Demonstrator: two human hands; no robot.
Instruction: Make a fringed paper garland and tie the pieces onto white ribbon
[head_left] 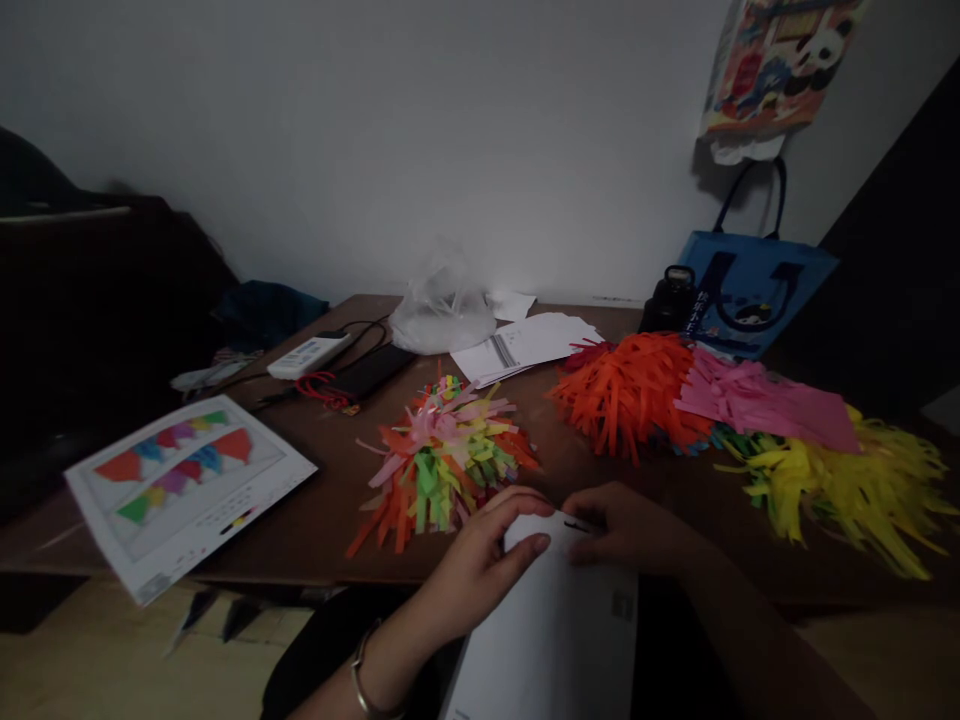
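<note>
A white paper sheet [551, 640] with faint print hangs over the front edge of the table, toward my lap. My left hand [499, 555] grips its upper left corner, thumb on the face and fingers curled over the top edge. At the upper right corner my right hand [626, 530] pinches the same sheet between thumb and fingers. A small dark mark shows near the top edge between the hands. Just beyond my left hand lies a fringed bundle of pink, green and orange paper strips [442, 455]. Whether the paper is one sheet or several I cannot tell.
Orange fringe [630, 390], pink fringe [765, 395] and yellow fringe [855, 480] lie at right. A printed bunting sheet [191, 490] overhangs the left edge. Behind are white papers [529, 345], a plastic bag [442, 310], a power strip [309, 354], a black bottle [667, 300] and a blue bag [757, 290].
</note>
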